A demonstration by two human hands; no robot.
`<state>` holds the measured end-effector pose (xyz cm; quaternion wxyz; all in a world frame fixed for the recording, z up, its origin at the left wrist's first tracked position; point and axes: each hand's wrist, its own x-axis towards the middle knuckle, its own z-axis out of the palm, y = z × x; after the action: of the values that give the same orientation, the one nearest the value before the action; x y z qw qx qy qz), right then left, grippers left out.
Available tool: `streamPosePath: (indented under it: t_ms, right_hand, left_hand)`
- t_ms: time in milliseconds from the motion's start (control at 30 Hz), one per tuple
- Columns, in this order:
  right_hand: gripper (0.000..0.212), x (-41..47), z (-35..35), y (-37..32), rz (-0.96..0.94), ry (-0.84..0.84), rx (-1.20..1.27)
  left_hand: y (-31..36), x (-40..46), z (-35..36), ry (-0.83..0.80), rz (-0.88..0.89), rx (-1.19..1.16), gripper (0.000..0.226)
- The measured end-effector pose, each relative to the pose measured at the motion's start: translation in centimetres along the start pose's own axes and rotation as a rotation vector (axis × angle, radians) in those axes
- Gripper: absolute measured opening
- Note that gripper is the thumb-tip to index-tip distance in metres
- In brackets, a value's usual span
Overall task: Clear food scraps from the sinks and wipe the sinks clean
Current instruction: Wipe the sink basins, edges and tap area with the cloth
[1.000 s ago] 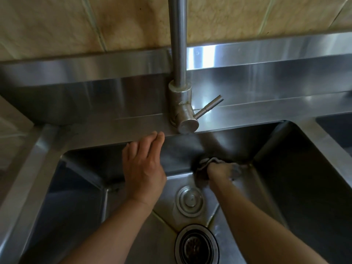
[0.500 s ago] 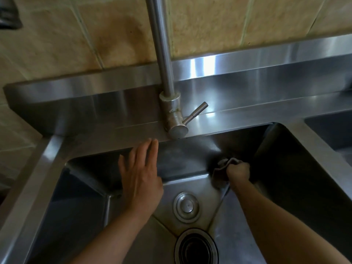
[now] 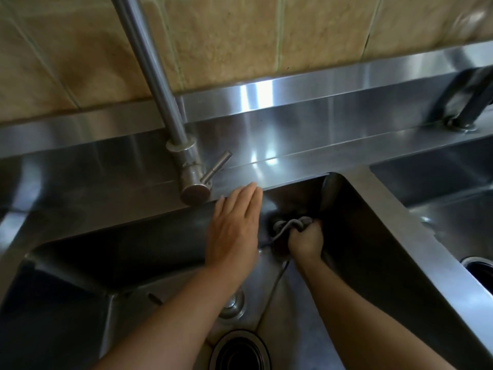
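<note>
The crumpled grey cloth (image 3: 289, 226) sits bunched in my right hand (image 3: 305, 240), fingers curled tight round it — pressed into the far right corner of the deep stainless-steel sink (image 3: 165, 247). My left hand (image 3: 234, 228) lies flat with straight fingers, tips at the sink's back rim. Below my forearms are a round metal plug (image 3: 234, 305) and the dark drain opening (image 3: 240, 351). The brushed-steel faucet (image 3: 186, 161) stands behind — a second basin (image 3: 448, 206) lies to the right.
</note>
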<state>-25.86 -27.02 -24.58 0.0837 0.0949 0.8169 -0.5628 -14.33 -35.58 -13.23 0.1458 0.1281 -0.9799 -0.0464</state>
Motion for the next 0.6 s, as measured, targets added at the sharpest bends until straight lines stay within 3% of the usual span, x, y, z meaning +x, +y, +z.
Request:
streamPosePath:
  t_ms: [167,267,367,500,600]
  right_hand:
    - [0.021,-2.0,-2.5,-6.4,-0.259,0.151,0.15]
    - [0.01,-2.6,-3.5,-8.8,-0.251,0.18,0.208]
    - [0.034,-3.0,-4.2,-9.1,-0.351,0.211,0.038]
    - [0.016,-2.8,-4.1,-8.6,-0.435,0.229,0.065]
    - [0.026,-2.5,-3.2,-6.6,-0.46,0.195,0.138]
  left_hand:
    - [0.2,0.3,-0.8,-0.066,-0.03,-0.006,0.073]
    - [0.5,0.6,-1.1,-0.124,-0.05,0.01,0.078]
    - [0.4,0.8,-1.6,-0.13,-0.032,0.013,0.08]
    - [-0.3,0.9,-0.9,-0.05,0.004,-0.076,0.076]
    - [-0.3,0.5,0.0,0.006,0.022,-0.089,0.07]
